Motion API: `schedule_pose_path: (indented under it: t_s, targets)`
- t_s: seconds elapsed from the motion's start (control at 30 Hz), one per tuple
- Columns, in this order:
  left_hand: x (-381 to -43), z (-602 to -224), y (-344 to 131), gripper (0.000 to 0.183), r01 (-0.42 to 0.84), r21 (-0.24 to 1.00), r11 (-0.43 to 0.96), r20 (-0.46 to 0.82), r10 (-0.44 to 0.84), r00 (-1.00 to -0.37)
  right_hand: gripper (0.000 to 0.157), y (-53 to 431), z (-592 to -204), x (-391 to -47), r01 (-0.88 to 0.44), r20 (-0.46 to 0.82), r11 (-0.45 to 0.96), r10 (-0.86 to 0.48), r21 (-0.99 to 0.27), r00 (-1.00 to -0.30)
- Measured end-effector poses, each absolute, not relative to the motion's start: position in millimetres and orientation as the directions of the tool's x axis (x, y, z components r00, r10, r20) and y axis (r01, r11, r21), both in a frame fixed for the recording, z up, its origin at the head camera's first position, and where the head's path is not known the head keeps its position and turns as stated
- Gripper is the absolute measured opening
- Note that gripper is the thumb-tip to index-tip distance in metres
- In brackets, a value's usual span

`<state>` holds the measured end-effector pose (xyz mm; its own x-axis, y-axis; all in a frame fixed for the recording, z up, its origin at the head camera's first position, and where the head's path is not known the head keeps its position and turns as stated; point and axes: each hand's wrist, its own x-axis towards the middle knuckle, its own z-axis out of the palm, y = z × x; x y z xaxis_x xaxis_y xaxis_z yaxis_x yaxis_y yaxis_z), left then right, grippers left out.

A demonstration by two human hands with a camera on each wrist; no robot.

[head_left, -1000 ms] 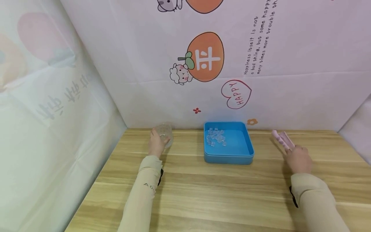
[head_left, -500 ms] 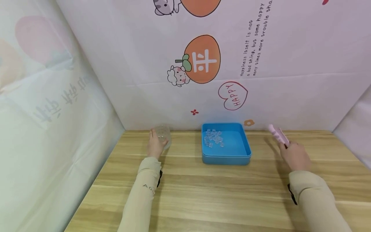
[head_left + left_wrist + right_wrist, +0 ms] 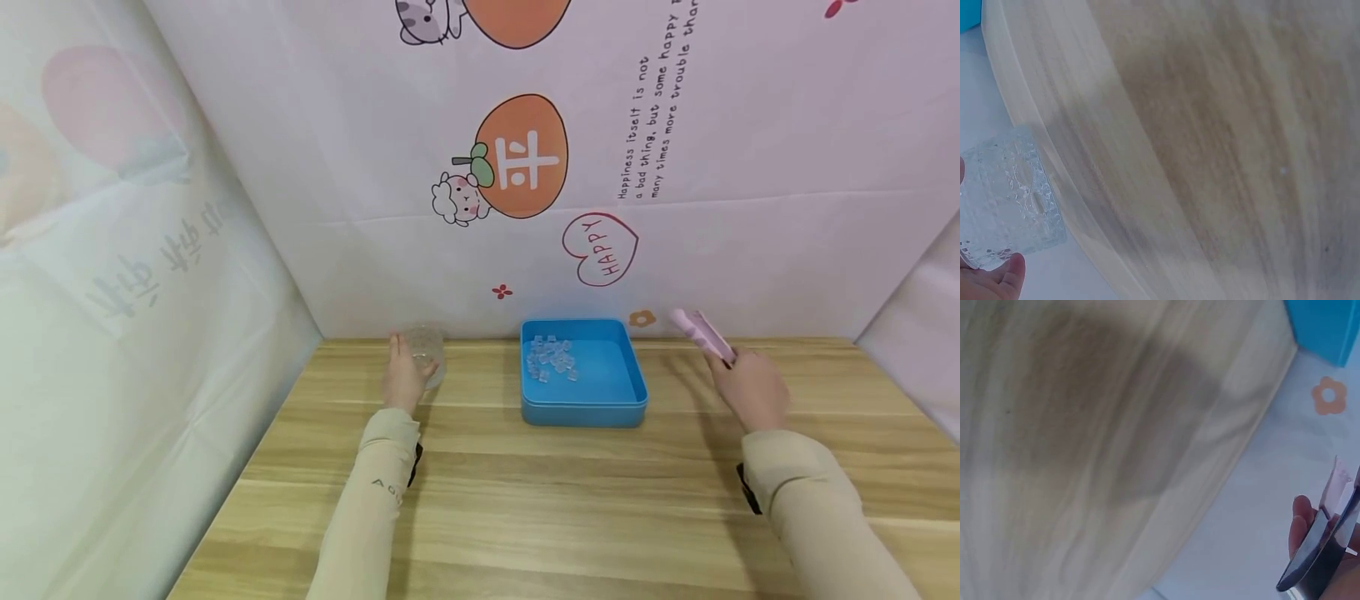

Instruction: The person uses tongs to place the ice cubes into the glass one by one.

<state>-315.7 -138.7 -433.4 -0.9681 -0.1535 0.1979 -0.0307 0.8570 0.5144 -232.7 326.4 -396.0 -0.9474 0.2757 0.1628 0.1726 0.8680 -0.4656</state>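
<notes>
With thumb and fingers around it, my left hand [image 3: 403, 377] holds a clear textured glass [image 3: 426, 354] near the back left of the table. The left wrist view shows the patterned wall of the glass [image 3: 1013, 194] between thumb and fingers. My right hand [image 3: 750, 387] grips pink-tipped tongs [image 3: 703, 333], raised above the table to the right of a blue box [image 3: 585, 414]. Metal handles of the tongs [image 3: 1319, 553] show in the right wrist view. Several clear cubes [image 3: 553, 358] lie in the left part of the box.
The blue box stands between the two hands, close to the back wall [image 3: 360, 275]. The wooden table [image 3: 555, 508] stretches toward the front. Printed white sheeting [image 3: 217, 350] closes off the left side.
My right hand has lifted the tongs off the table and moved them left toward the box. My left hand stays at the glass. The head view has shifted slightly.
</notes>
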Motion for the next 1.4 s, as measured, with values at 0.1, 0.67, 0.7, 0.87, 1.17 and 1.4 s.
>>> schedule_pose_path:
  t_s: [0.1,0.67,0.7,0.87,1.17,1.4]
  targets:
    - [-314,-434,-137,0.091,-0.007,0.512,0.859,0.208,-0.131,-0.969,0.062,322,-390,-233,0.138,0.189,0.879,0.247,-0.456,-0.951]
    - [-308,-433,-129,0.089,0.042,0.481,0.876,0.21,-0.069,-0.975,0.052,293,-367,-245,0.019,0.187,0.917,0.102,-0.399,-0.977]
    - [-308,-433,-128,0.089,0.043,0.478,0.877,0.206,-0.065,-0.976,0.052,291,-366,-246,0.014,0.18,0.916,0.093,-0.401,-0.979]
    - [-307,-432,-123,0.088,0.061,0.473,0.879,0.205,-0.043,-0.978,0.049,279,-366,-249,-0.034,0.18,0.911,0.044,-0.411,-0.983]
    - [-307,-434,-111,0.09,0.108,0.462,0.88,0.21,0.009,-0.978,0.046,258,-367,-252,-0.045,0.073,0.917,-0.018,-0.396,-0.997]
    - [-309,-437,-100,0.093,0.148,0.448,0.882,0.224,0.05,-0.973,0.042,246,-370,-252,-0.051,0.034,0.934,-0.042,-0.354,-0.999]
